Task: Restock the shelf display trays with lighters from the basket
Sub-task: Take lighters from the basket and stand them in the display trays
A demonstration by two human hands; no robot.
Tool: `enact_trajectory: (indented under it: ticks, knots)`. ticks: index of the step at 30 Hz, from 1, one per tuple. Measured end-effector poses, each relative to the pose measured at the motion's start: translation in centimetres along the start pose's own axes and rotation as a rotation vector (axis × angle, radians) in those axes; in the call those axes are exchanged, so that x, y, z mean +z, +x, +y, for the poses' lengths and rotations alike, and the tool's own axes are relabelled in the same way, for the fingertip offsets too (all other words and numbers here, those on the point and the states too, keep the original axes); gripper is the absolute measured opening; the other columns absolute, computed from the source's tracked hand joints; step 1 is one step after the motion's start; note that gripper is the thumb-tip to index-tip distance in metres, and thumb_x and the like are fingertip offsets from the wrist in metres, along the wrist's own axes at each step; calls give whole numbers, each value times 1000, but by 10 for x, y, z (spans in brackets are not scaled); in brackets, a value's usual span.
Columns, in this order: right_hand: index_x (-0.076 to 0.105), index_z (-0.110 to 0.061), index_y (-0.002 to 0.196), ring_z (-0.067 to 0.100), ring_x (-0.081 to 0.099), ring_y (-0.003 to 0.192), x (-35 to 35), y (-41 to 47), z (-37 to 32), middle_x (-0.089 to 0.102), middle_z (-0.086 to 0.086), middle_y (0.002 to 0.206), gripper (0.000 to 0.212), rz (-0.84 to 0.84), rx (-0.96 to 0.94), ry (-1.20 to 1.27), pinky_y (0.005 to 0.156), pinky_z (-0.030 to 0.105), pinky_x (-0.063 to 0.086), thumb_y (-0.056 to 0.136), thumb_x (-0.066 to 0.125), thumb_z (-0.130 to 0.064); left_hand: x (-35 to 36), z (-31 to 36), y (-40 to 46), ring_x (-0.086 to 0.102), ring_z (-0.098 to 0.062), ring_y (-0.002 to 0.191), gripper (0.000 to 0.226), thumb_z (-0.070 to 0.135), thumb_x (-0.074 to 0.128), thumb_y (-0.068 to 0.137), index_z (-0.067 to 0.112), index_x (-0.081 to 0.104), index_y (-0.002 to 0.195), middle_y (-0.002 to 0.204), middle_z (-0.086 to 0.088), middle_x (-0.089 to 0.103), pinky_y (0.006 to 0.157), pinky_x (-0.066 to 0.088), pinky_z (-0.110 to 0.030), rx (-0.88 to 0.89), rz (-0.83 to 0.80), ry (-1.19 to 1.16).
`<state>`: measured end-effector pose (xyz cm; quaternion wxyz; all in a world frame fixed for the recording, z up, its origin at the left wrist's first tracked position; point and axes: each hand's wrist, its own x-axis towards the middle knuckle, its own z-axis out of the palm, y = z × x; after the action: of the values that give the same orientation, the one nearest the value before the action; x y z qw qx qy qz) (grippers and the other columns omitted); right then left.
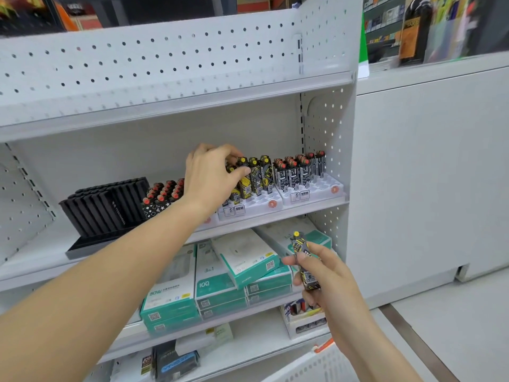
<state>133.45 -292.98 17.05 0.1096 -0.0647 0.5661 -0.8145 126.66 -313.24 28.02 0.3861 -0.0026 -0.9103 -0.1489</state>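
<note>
Item: white display tray (249, 209) on the middle shelf (275, 220), part-filled with yellow-capped lighters (257, 175). Left hand (209, 177) reached over the tray, fingers pinching one lighter's top. Right hand (322, 274), below the tray, gripped a spare yellow-capped lighter (303, 260) upright. White basket (311, 365) lay lowest, beneath that hand.

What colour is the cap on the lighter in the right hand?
Yellow, on a black-and-yellow patterned lighter held by the right hand; head view.
</note>
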Motion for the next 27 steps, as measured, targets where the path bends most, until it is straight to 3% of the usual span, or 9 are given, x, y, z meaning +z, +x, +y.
enact_trajectory:
  ticks: [5,14,17,20,22,24,27]
  knots:
    - [54,-8,112,8,64,64,4,1,2,75,6,92,21,-6,-17,36,46,20,42,92,57,-12,2,1,2,47,-20,109,27,39,70,83,25,67,106,94,9,67,87,28,-30,-7,-5,1]
    - [62,-15,102,17,71,76,-2,4,5,72,-4,75,16,38,-45,16,51,22,47,87,64,-14,3,-3,1,47,-29,115,30,38,72,81,19,69,104,102,-2,69,93,30,-36,108,-29,179]
    - [63,-19,100,9,69,77,-4,6,7,70,-8,73,13,38,-89,-1,63,21,48,87,64,-15,2,-5,1,47,-31,117,30,38,70,82,17,70,104,103,-5,69,94,30,-38,158,-37,250]
    - [64,-24,103,-5,63,69,-6,5,7,66,-11,73,17,63,-129,-24,62,7,44,88,64,-15,0,-5,-2,50,-33,113,28,34,66,87,17,69,108,103,-7,68,91,33,-39,175,-45,276]
    - [62,-35,111,-2,62,71,-6,4,5,64,-12,72,28,85,-182,-77,67,13,45,91,60,-16,-1,-4,-6,51,-34,110,28,29,63,89,18,67,114,105,-8,66,89,35,-40,180,-72,318]
    - [57,-43,118,1,63,76,-4,3,0,65,-12,79,36,93,-235,-130,71,17,45,94,56,-16,-2,-5,-11,53,-34,108,35,27,64,85,20,65,119,109,-8,65,91,38,-41,207,-97,365]
    - [55,-35,119,-3,61,69,3,11,-14,63,1,90,35,104,-246,-182,60,3,42,94,55,-11,-4,-6,-29,54,-33,114,57,26,71,76,16,56,130,118,-9,62,102,36,-47,279,-86,425]
